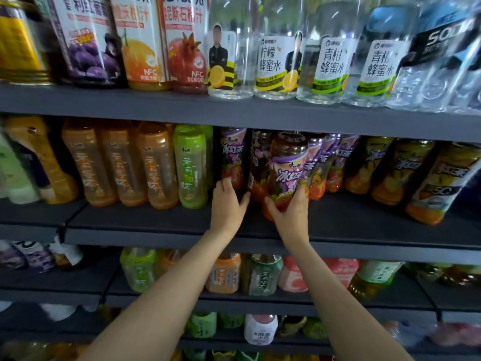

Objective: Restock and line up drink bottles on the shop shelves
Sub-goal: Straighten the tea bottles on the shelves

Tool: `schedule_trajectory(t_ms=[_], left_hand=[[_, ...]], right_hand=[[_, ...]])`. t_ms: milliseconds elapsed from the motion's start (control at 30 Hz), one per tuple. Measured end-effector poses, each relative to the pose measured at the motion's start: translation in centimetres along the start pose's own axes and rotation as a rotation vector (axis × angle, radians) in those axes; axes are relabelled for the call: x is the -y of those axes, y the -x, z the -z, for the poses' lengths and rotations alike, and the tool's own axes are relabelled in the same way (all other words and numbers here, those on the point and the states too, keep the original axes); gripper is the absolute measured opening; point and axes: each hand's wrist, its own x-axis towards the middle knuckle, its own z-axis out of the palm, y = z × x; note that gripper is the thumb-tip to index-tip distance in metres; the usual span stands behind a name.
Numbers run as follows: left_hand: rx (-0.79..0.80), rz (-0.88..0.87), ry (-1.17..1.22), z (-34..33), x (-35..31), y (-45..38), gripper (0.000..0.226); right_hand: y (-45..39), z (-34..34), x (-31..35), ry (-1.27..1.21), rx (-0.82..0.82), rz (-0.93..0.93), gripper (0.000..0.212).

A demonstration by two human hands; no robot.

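A person reaches both arms to the middle shelf (pixel 364 225), the right hand (pixel 290 208) curled round the base of a purple-labelled tea bottle (pixel 287 168) near its front edge, the left hand (pixel 227 204) spread open just beside, seemingly mid-placement, with sliding it back into its row likely next.
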Motion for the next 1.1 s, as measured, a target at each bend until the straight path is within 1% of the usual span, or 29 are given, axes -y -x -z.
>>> schedule_trajectory(t_ms=[100, 233, 300, 400, 500, 600, 667, 800, 867, 933, 967, 1033, 1100], left_hand=[[0.086, 0.015, 0.076, -1.8, -1.5, -0.8, 0.055], [0.090, 0.063, 0.203, -3.3, -2.1, -2.3, 0.054], [0.120, 0.058, 0.251, -3.4, -2.3, -3.3, 0.050], [0.151, 0.104, 0.318, -3.5, -2.6, -3.9, 0.045], [0.114, 0.088, 0.328, -3.1, -2.1, -3.3, 0.049], [0.127, 0.079, 0.295, -1.3, -1.2, -2.5, 0.057], [0.181, 0.092, 0.291, 0.5, -0.5, -2.3, 0.059], [0.447, 0.109, 0.236, 3.7, 0.7, -2.7, 0.060], [0.516, 0.084, 0.185, 4.6, 0.9, -2.9, 0.059], [0.502, 0.074, 0.147, 4.6, 0.8, -2.6, 0.057], [0.465, 0.070, 0.131, 4.4, 0.8, -2.3, 0.057], [0.339, 0.066, 0.120, 3.6, 0.7, -1.6, 0.063], [0.206, 0.075, 0.088, 2.8, 0.4, -0.8, 0.074]], right_hand=[[0.4, -0.6, 0.1, 0.048, -0.066, 0.019, 0.070], [0.5, -0.6, -0.3, 0.046, -0.077, 0.022, 0.072], [0.4, -0.6, -0.4, 0.053, -0.085, 0.030, 0.071], [0.3, -0.7, -0.5, 0.076, -0.092, 0.027, 0.070], [0.3, -0.7, -0.3, 0.109, -0.093, 0.023, 0.070], [0.3, -0.7, -0.2, 0.119, -0.079, 0.014, 0.072], [0.4, -0.7, -0.1, 0.120, -0.065, 0.002, 0.075], [0.6, -0.6, 0.1, 0.133, -0.064, -0.003, 0.073], [0.7, -0.5, 0.3, 0.146, -0.063, 0.002, 0.072], [0.7, -0.5, 0.4, 0.140, -0.061, -0.002, 0.073], [0.7, -0.5, 0.5, 0.130, -0.064, -0.005, 0.073], [0.7, -0.6, 0.5, 0.124, -0.076, -0.003, 0.072], [0.7, -0.6, 0.5, 0.132, -0.085, -0.002, 0.071]])
